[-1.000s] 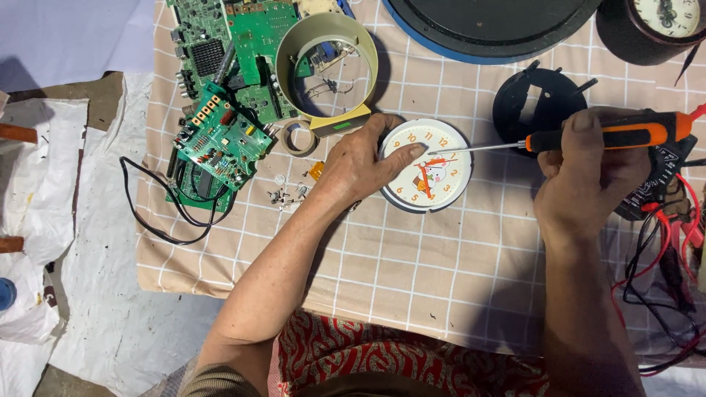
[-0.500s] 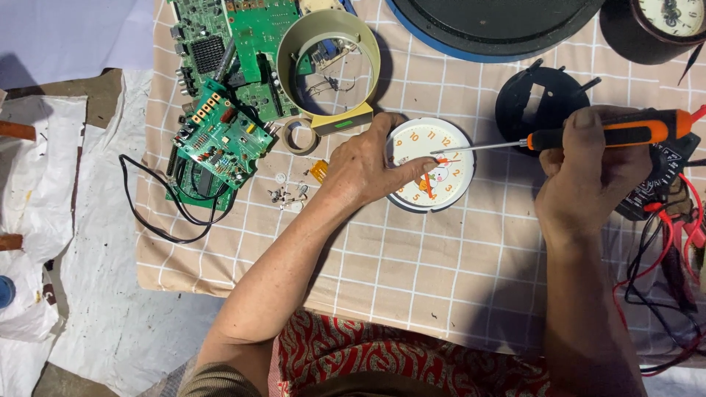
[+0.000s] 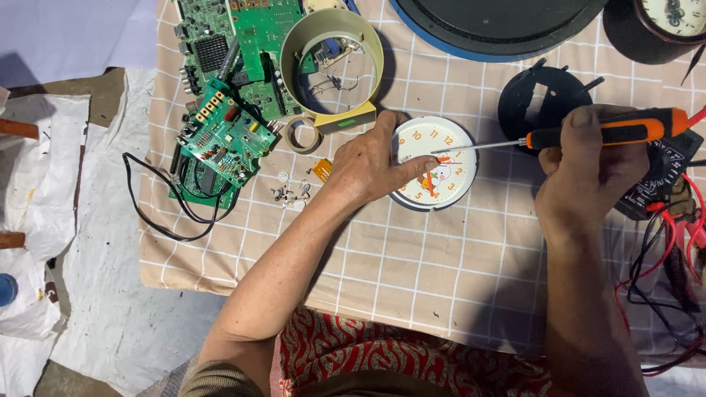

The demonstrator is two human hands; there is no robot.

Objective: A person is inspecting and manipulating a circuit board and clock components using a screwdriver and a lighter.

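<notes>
Down at the near edge there's red patterned cloth (image 3: 412,360) in the lap, and both forearms reach up over the checked tablecloth (image 3: 412,272).

Right hand (image 3: 588,173) is wrapped tight around the orange-and-black handle of a screwdriver (image 3: 603,134), thumb laid along the top. The thin shaft runs out left from that fist, nearly level, and its tip sits on the clock face (image 3: 435,163), just above centre near the orange hands.

Left hand (image 3: 368,165) is pressed down on the left side of that face, palm down, fingers half curled over the rim, forefinger stretched onto the white dial right below the tip. It pins the face flat; it's not closed around anything.

Just left of that hand: a scatter of small screws and bits (image 3: 290,192) and a tiny orange piece (image 3: 321,169). Beyond its knuckles, a tape ring (image 3: 302,135) and a yellow round clock shell (image 3: 334,62) with wires inside.

Further left, green circuit boards (image 3: 220,136) stacked up, a black cable (image 3: 173,213) looping off them.

Beyond the screwdriver shaft sits a black round backplate (image 3: 540,99). Right of the gripping fist, a black meter (image 3: 662,173) and red leads (image 3: 684,228). At the far edge, a big dark dish (image 3: 500,22) and another clock (image 3: 676,18).
</notes>
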